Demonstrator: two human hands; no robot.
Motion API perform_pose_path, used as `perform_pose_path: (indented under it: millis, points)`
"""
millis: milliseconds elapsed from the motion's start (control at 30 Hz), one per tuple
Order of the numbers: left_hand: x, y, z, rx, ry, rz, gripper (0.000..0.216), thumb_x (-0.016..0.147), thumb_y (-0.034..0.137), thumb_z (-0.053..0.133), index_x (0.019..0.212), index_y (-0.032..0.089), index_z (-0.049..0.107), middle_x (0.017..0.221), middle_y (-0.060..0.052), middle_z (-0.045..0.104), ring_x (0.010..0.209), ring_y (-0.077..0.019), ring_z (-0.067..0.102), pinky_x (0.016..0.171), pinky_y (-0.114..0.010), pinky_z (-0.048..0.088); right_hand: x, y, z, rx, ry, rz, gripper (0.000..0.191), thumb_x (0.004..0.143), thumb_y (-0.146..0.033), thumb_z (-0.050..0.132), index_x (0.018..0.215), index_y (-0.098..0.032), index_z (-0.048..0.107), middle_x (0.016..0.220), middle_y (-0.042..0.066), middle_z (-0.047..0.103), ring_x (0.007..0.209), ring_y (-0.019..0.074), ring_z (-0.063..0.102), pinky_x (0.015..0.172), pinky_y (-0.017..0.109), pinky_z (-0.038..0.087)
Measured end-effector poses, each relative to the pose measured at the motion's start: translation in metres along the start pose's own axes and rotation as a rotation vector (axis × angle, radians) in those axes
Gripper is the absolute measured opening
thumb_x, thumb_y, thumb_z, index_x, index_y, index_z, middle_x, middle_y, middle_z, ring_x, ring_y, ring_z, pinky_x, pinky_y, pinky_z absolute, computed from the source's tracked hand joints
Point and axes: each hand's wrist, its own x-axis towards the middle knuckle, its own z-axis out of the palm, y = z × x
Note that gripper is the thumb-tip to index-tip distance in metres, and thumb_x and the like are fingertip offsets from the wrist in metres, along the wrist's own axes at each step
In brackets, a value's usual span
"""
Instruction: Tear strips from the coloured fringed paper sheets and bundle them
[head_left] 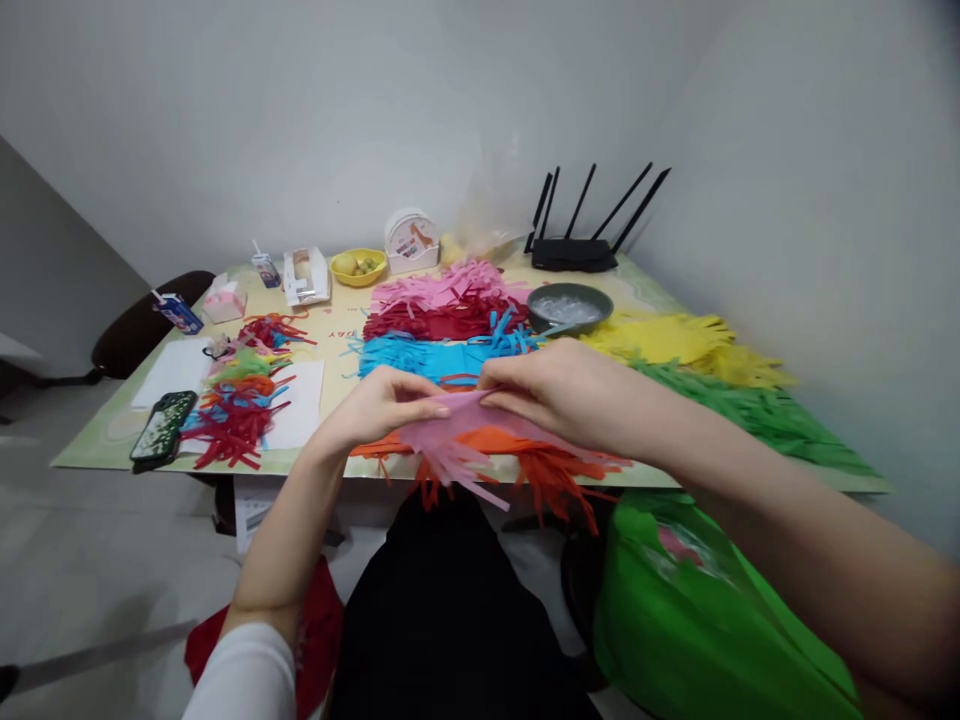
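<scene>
Between my two hands a sheet of pink fringed tissue paper [444,432] is held above the table's front edge, its cut strips hanging down. My left hand [390,405] pinches its upper edge with thumb and fingers. Close beside it, my right hand [551,390] pinches the same edge a little to the right. Below lies orange fringed paper [551,475], partly hidden by the pink sheet, with strips drooping over the edge. Just beyond my hands is blue fringed paper [405,355], then dark red [427,322] and pink fringed stacks [450,288].
Yellow [667,338] and green fringed paper [750,405] lie right, near a grey bowl [570,305] and a black router [574,254]. Left are a colourful tassel bundle [240,405], a phone [163,428] and drink cartons [180,314]. A green bag [697,620] stands below.
</scene>
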Motion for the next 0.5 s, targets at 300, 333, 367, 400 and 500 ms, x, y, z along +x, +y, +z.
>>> perform_pose_path:
  millis: [300, 333, 367, 400, 500]
  points:
    - [-0.010, 0.003, -0.001, 0.113, 0.239, 0.134, 0.024, 0.078, 0.035, 0.067, 0.070, 0.016, 0.055, 0.073, 0.001, 0.058, 0.068, -0.0122, 0.052, 0.064, -0.023, 0.042, 0.002, 0.014, 0.023, 0.339, 0.124, 0.100, 0.021, 0.086, -0.035, 0.058, 0.074, -0.019, 0.063, 0.063, -0.001, 0.062, 0.058, 0.0125, 0.054, 0.055, 0.022, 0.035]
    - [-0.011, 0.002, -0.002, 0.124, 0.243, 0.123, 0.023, 0.079, 0.035, 0.067, 0.074, 0.017, 0.054, 0.072, 0.002, 0.057, 0.065, -0.0114, 0.050, 0.062, -0.022, 0.041, 0.002, 0.014, 0.026, 0.380, 0.150, 0.108, 0.021, 0.086, -0.036, 0.058, 0.075, -0.018, 0.063, 0.065, -0.001, 0.062, 0.060, 0.0128, 0.054, 0.056, 0.023, 0.036]
    - [-0.012, 0.002, -0.002, 0.131, 0.242, 0.110, 0.021, 0.078, 0.035, 0.067, 0.078, 0.017, 0.056, 0.073, 0.002, 0.056, 0.063, -0.0109, 0.049, 0.061, -0.022, 0.040, 0.001, 0.014, 0.029, 0.424, 0.174, 0.112, 0.022, 0.086, -0.036, 0.058, 0.076, -0.018, 0.064, 0.067, 0.000, 0.063, 0.062, 0.0132, 0.055, 0.057, 0.023, 0.037]
    - [-0.012, 0.001, -0.002, 0.132, 0.234, 0.096, 0.021, 0.078, 0.034, 0.067, 0.082, 0.017, 0.057, 0.074, 0.002, 0.056, 0.063, -0.0109, 0.050, 0.060, -0.022, 0.040, 0.000, 0.015, 0.033, 0.468, 0.195, 0.115, 0.021, 0.086, -0.036, 0.058, 0.077, -0.018, 0.063, 0.069, 0.000, 0.063, 0.064, 0.0136, 0.056, 0.059, 0.023, 0.038]
    - [-0.015, -0.002, -0.002, 0.136, 0.223, 0.071, 0.021, 0.081, 0.037, 0.063, 0.079, 0.016, 0.059, 0.074, 0.001, 0.056, 0.065, -0.0119, 0.050, 0.060, -0.022, 0.039, -0.004, 0.017, 0.044, 0.578, 0.257, 0.131, 0.019, 0.085, -0.034, 0.059, 0.077, -0.017, 0.062, 0.073, 0.000, 0.063, 0.067, 0.0142, 0.057, 0.061, 0.023, 0.041]
